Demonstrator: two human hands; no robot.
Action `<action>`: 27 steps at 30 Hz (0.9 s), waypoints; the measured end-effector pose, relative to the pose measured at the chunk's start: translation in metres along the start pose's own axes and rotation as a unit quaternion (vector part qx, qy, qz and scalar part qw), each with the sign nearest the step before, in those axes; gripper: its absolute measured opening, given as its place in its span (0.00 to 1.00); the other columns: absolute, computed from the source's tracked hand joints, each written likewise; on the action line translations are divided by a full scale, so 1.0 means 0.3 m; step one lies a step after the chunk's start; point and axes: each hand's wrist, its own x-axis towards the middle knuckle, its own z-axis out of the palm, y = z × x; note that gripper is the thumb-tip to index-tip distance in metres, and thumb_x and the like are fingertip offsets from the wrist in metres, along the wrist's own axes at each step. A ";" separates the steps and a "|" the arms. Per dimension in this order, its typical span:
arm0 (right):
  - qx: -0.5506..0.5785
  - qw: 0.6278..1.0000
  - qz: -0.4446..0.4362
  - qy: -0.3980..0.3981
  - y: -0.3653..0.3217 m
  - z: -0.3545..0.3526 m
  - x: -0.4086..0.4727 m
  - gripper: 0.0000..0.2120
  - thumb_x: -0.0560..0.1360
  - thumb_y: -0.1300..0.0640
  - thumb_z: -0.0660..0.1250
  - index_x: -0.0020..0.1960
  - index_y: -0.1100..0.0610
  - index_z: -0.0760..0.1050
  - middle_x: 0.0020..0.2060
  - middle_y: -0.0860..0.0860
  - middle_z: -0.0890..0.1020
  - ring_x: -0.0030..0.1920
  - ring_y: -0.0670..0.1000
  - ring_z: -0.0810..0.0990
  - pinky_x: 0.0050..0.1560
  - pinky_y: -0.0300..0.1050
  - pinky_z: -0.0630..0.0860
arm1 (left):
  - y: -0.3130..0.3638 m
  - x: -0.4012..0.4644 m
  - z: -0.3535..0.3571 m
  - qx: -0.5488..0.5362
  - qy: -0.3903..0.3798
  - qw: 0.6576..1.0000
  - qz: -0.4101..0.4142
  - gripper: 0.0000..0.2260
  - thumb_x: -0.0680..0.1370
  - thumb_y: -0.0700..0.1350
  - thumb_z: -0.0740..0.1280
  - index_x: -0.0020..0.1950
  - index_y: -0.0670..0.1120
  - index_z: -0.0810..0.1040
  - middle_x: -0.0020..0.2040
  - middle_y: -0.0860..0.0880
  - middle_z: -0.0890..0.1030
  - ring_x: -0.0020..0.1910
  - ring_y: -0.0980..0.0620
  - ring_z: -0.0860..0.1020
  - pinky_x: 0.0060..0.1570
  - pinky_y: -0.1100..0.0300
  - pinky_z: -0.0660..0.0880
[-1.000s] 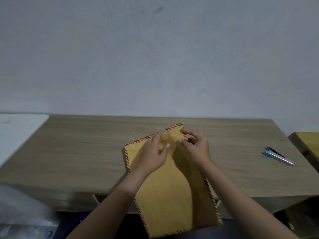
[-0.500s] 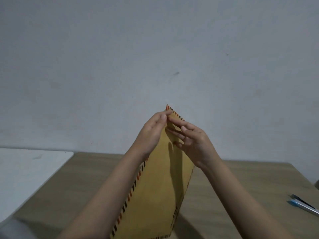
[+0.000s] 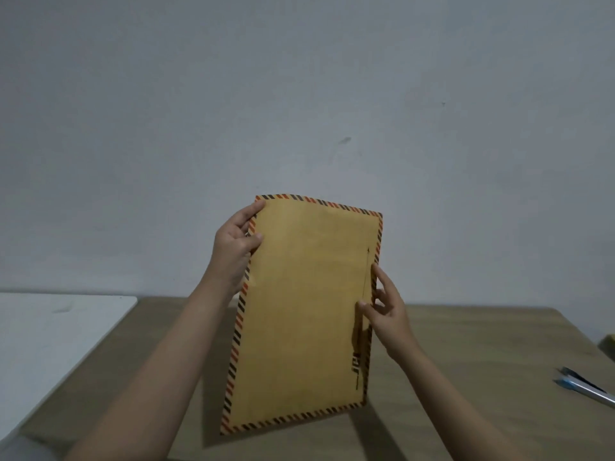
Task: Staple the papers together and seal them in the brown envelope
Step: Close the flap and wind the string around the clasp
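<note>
The brown envelope, edged with red and black stripes, is held upright in the air above the wooden table, its flat face turned toward me. My left hand grips its upper left edge, thumb on the front. My right hand pinches the right edge near the middle, thumb on the front and fingers behind. A thin printed line and small dark lettering run along the envelope's right side. No papers show; whatever is inside is hidden. A blue and silver stapler lies on the table at the far right.
A white surface adjoins the table on the left. A grey wall fills the background. A yellowish object peeks in at the right edge, behind the stapler.
The envelope was lifted off the table and turned from edge-on to face me. My hands moved from its top corner apart to its left and right edges.
</note>
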 end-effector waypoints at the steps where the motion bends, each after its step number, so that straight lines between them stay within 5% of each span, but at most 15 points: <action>1: -0.017 1.000 0.008 0.022 0.013 0.004 -0.004 0.29 0.75 0.64 0.66 0.70 0.43 0.64 0.65 0.47 0.71 0.60 0.46 0.74 0.55 0.45 0.78 | -0.028 0.020 -0.020 0.054 -0.003 0.999 -0.006 0.24 0.76 0.28 0.60 0.69 0.45 0.70 0.69 0.45 0.71 0.65 0.49 0.73 0.59 0.59 0.75; 3: -0.041 0.997 0.038 0.050 0.049 0.003 -0.006 0.27 0.75 0.66 0.64 0.70 0.46 0.66 0.64 0.44 0.71 0.62 0.47 0.72 0.63 0.51 0.74 | -0.107 0.050 -0.056 0.209 -0.044 0.976 -0.036 0.27 0.77 0.35 0.65 0.73 0.49 0.63 0.72 0.47 0.65 0.68 0.47 0.68 0.65 0.52 0.70; 6: -0.080 0.991 0.086 0.066 0.119 -0.012 -0.019 0.27 0.75 0.67 0.64 0.71 0.50 0.65 0.66 0.46 0.71 0.65 0.48 0.70 0.66 0.48 0.70 | -0.288 0.036 -0.079 0.382 -0.161 0.897 -0.153 0.34 0.74 0.43 0.70 0.76 0.50 0.57 0.75 0.46 0.60 0.70 0.45 0.65 0.68 0.50 0.67; 11: -0.205 0.956 0.198 0.064 0.285 -0.075 -0.071 0.25 0.75 0.63 0.66 0.70 0.54 0.67 0.66 0.53 0.73 0.63 0.53 0.73 0.63 0.49 0.72 | -0.617 -0.130 -0.039 0.442 -0.255 0.810 -0.288 0.50 0.64 0.53 0.78 0.77 0.53 0.49 0.77 0.44 0.45 0.75 0.41 0.55 0.73 0.47 0.60; 15: -0.294 0.924 0.244 -0.011 0.388 -0.131 -0.116 0.27 0.71 0.53 0.71 0.68 0.53 0.68 0.69 0.54 0.66 0.68 0.56 0.67 0.68 0.54 0.68 | -0.792 -0.223 -0.004 0.439 -0.317 0.793 -0.279 0.50 0.66 0.53 0.78 0.78 0.50 0.49 0.76 0.48 0.30 0.77 0.47 0.40 0.74 0.51 0.46; 18: -0.439 0.862 0.215 -0.134 0.464 -0.158 -0.152 0.31 0.72 0.40 0.66 0.71 0.47 0.63 0.76 0.50 0.53 0.76 0.55 0.50 0.73 0.65 0.48 | -0.885 -0.233 0.025 0.492 -0.342 0.764 -0.238 0.37 0.73 0.54 0.70 0.77 0.57 0.53 0.78 0.53 0.38 0.77 0.47 0.40 0.73 0.40 0.39; 20: -0.480 0.847 0.187 -0.133 0.493 -0.165 -0.153 0.31 0.74 0.37 0.59 0.73 0.46 0.59 0.77 0.50 0.50 0.77 0.53 0.46 0.71 0.67 0.41 | -0.919 -0.222 0.045 0.505 -0.321 0.771 -0.218 0.29 0.77 0.51 0.66 0.75 0.61 0.56 0.78 0.56 0.42 0.77 0.48 0.41 0.71 0.37 0.37; 27: -0.517 0.823 0.197 -0.127 0.516 -0.152 -0.089 0.30 0.76 0.35 0.52 0.74 0.44 0.54 0.77 0.48 0.46 0.77 0.51 0.43 0.69 0.71 0.38 | -0.955 -0.201 0.080 0.529 -0.265 0.779 -0.209 0.22 0.82 0.47 0.56 0.75 0.62 0.57 0.78 0.58 0.46 0.77 0.50 0.45 0.71 0.37 0.39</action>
